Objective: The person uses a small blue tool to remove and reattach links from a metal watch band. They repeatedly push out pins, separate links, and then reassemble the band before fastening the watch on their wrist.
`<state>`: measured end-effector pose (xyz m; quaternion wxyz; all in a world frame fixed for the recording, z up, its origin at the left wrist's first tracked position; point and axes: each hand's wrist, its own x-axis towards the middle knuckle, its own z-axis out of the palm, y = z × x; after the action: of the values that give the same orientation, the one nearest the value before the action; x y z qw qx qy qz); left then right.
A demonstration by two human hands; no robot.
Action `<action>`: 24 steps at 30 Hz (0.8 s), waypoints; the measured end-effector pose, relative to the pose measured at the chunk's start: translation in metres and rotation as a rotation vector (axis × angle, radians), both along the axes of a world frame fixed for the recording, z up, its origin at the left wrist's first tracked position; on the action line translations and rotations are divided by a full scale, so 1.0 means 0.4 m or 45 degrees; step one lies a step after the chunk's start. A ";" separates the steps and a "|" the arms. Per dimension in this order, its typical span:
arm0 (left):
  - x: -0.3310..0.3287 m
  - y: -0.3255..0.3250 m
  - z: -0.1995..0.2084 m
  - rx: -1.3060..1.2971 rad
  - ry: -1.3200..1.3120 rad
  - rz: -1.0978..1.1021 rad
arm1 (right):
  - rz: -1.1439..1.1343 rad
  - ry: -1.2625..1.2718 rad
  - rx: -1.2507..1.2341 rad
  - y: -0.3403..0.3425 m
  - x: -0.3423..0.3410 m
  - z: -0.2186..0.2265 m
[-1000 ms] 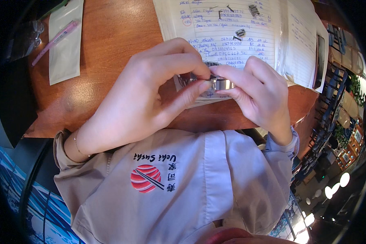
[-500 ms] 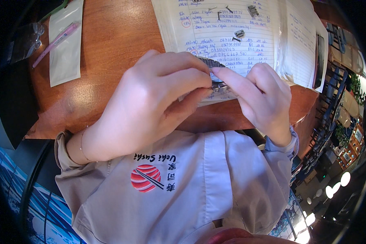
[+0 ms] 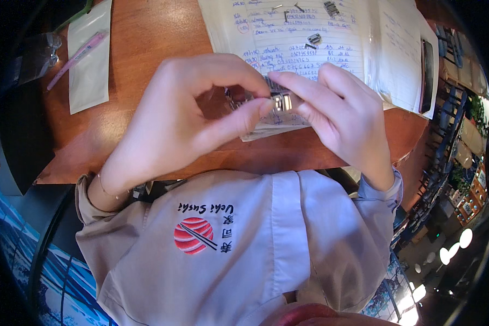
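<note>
Between my two hands is a metal watch bracelet [image 3: 281,102], its dark links and a shiny end showing above the near edge of an open notebook [image 3: 358,51]. My left hand [image 3: 182,106] pinches it between thumb and fingertips, and part of the band shows through the curl of the fingers. From the other side, my right hand [image 3: 345,111] grips its right end, with the index finger stretched along the top. The fingers hide much of the bracelet. On the page lie loose bracelet links [image 3: 314,38] and a larger link piece [image 3: 331,8].
Small dark metal pieces [image 3: 287,16] lie near the links. On the wooden table [image 3: 146,38] at the left are a white packet [image 3: 95,81], a pink pen [image 3: 77,60] on it and a clear plastic bag [image 3: 35,51]. A dark phone-like slab [image 3: 427,81] rests at the notebook's right edge.
The bracelet has turned, so its shiny end now faces me. My left hand has rolled, opening a gap between thumb and fingers; my right hand has shifted slightly left.
</note>
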<state>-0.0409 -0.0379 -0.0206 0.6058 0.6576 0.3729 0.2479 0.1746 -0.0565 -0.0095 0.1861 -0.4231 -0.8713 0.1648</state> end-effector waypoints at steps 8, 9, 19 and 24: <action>-0.007 0.026 -0.020 -0.372 -0.241 -0.009 | 0.074 0.194 -0.134 0.014 0.007 -0.010; -0.007 0.031 -0.019 -0.379 -0.210 -0.023 | 0.077 0.184 -0.118 0.015 0.007 -0.012; 0.011 0.039 0.002 -0.451 -0.113 -0.042 | 0.015 -0.067 -0.033 -0.002 0.001 0.015; 0.014 0.038 0.004 -0.435 -0.116 -0.025 | 0.001 -0.097 0.097 -0.010 0.010 0.014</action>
<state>-0.0352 -0.0226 -0.0189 0.7274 0.5368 0.3752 0.2045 0.1788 -0.0605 -0.0040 0.1686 -0.4214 -0.8836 0.1152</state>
